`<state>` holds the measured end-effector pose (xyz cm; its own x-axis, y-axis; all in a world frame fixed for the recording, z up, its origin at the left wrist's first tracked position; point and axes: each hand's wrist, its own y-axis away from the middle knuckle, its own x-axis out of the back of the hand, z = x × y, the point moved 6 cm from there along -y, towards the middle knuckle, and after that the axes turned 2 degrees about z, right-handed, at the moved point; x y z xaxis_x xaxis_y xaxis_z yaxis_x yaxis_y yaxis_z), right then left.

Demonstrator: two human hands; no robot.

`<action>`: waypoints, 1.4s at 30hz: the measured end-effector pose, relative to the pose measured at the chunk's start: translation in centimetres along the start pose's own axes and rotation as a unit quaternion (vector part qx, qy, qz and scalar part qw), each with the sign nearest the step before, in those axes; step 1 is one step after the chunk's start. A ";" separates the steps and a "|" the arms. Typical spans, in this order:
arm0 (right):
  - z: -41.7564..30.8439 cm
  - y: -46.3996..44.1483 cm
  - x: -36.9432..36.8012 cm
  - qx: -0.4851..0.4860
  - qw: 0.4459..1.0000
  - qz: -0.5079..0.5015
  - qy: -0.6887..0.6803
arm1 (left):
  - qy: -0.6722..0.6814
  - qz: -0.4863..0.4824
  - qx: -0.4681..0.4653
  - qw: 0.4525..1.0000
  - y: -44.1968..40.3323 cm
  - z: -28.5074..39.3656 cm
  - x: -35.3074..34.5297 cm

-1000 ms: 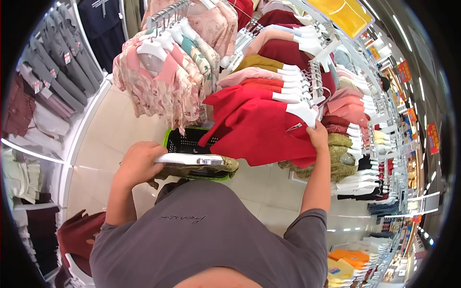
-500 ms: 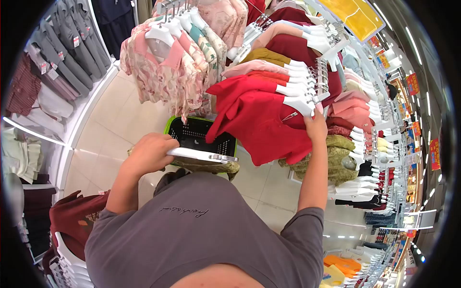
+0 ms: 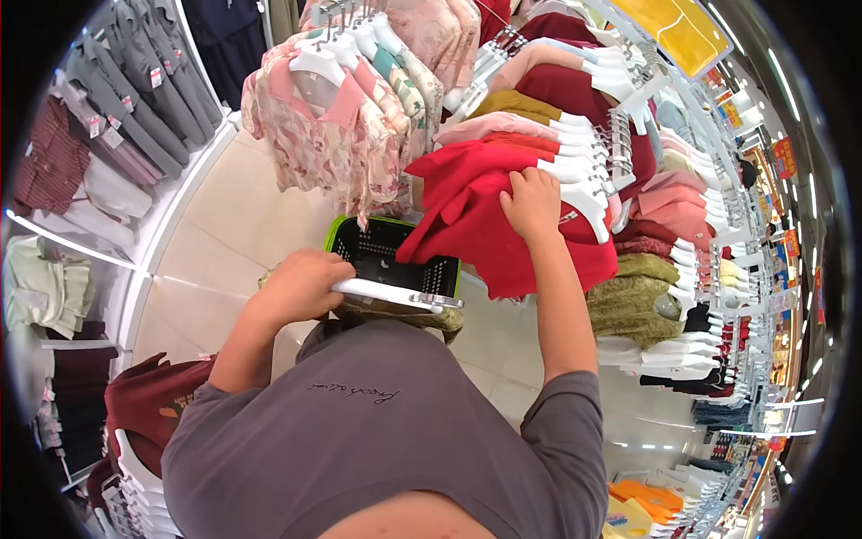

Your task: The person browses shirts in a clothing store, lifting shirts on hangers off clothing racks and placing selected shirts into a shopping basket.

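Observation:
My left hand [image 3: 311,284] is closed round the end of a white hanger [image 3: 386,291], from which an olive-green garment hangs, mostly hidden behind my shirt. My right hand [image 3: 533,203] lies on the front red garment [image 3: 476,216] near its white hanger [image 3: 585,208]; its fingers are bent against the cloth, and whether they grip it cannot be made out. That garment hangs on a metal rack with pink, orange and mustard ones behind it. Beneath the red cloth, a black basket with a green rim [image 3: 334,235] is partly visible.
Pink patterned blouses [image 3: 310,135] hang ahead, left of the red garment. Olive lace garments [image 3: 633,301] hang at the right. Grey clothes [image 3: 126,103] line the left wall display. A maroon garment [image 3: 148,395] is at the lower left, and a yellow sign [image 3: 678,36] stands above the racks.
My right hand has moved left from the red garment's hanger onto its cloth. My left hand and its hanger have shifted slightly right in the view.

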<state>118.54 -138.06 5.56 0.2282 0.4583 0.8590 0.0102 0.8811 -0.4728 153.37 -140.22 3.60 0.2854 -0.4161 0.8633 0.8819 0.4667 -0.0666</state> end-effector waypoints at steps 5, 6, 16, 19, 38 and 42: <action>-0.4 -0.5 -1.9 0.006 0.991 -0.108 0.080 | 0.000 0.011 0.019 1.000 1.3 -1.8 0.5; -0.4 -0.5 -2.1 0.015 0.990 -0.110 0.081 | -0.003 0.007 0.022 1.000 1.5 -2.2 0.5; -2.9 -3.0 -0.7 0.045 0.993 -0.091 0.055 | 0.003 0.024 0.004 1.000 1.3 -5.9 1.1; -2.6 -2.7 -1.8 0.012 0.991 -0.128 0.043 | 0.011 0.027 -0.010 1.000 0.8 -6.4 1.5; -4.0 0.4 1.1 -0.092 0.992 -0.081 -0.008 | 0.009 -0.056 -0.116 0.992 -1.9 -5.9 1.2; -5.1 6.0 2.2 -0.158 0.973 0.026 -0.168 | 0.029 -0.064 -0.108 0.992 -1.9 -6.2 1.4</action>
<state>124.05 -132.38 3.63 -0.0933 0.5605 0.8229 0.3176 0.8001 -0.5089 154.42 -146.54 1.77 0.1825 -0.5087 0.8414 0.9703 0.2314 -0.0706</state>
